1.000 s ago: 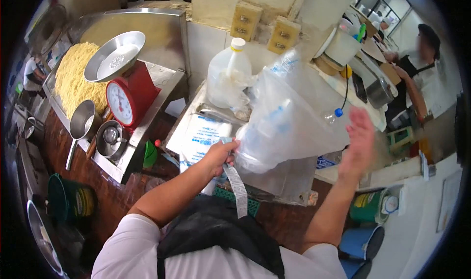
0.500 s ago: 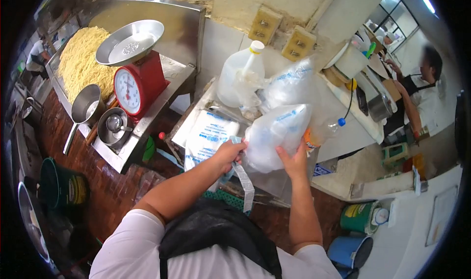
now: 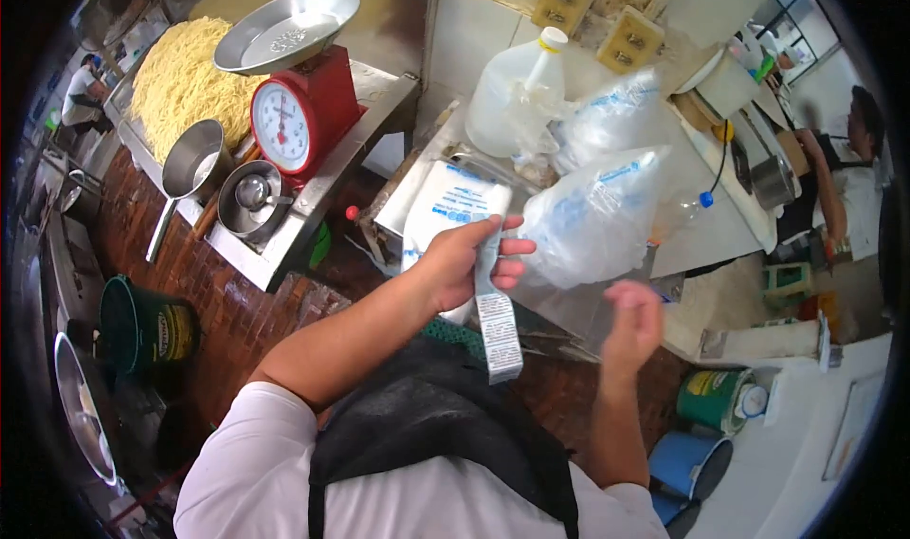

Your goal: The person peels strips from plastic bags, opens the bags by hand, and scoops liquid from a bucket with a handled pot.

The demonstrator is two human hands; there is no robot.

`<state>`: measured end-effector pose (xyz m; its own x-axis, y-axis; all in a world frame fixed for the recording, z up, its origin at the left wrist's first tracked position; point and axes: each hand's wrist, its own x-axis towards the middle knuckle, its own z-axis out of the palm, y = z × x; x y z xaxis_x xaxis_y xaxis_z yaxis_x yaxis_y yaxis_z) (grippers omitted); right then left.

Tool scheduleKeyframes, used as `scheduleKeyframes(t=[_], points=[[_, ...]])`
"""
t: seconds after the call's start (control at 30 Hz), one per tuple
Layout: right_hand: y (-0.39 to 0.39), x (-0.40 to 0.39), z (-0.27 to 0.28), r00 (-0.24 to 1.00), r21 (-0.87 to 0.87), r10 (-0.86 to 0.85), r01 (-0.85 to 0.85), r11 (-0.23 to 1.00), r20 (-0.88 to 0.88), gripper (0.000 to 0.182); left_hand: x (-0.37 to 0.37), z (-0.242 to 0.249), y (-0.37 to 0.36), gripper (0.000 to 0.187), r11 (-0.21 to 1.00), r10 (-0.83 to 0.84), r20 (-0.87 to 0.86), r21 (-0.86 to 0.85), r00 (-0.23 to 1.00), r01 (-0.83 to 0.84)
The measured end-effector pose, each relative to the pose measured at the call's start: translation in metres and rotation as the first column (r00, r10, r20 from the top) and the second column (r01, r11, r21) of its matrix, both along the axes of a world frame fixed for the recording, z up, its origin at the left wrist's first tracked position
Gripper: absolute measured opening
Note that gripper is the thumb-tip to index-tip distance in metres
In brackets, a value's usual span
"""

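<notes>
My left hand is closed on a strip of printed labels, which hangs down from between thumb and fingers. Under and behind that hand lies a stack of white plastic bags with blue print. Just beyond my fingers stands a filled clear plastic bag with blue lettering, touched by neither hand. My right hand is raised to the right of and nearer than this bag, its bent fingers smeared by motion. A second filled bag stands behind, beside a translucent jug with a white cap.
On the left, a red dial scale stands by a heap of yellow noodles. A saucepan and a steel bowl with a ladle sit at that counter's edge. A person works at the right. Buckets stand below.
My right hand has let go of the filled bag and drawn back toward me, to the right. My left hand keeps the label strip, now away from the bag. The view has shifted.
</notes>
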<state>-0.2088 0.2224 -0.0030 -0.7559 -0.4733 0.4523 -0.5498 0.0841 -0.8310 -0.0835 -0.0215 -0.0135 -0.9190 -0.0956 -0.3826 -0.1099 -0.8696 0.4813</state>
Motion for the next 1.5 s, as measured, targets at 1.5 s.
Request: scheduleKeyframes(t=[1.5], points=[[-0.079, 0.095, 0.056, 0.825, 0.499, 0.238, 0.061, 0.864, -0.513, 0.017, 0.042, 0.006, 0.016, 0.02, 0.936, -0.008, 0.028, -0.352, 1.0, 0.018]])
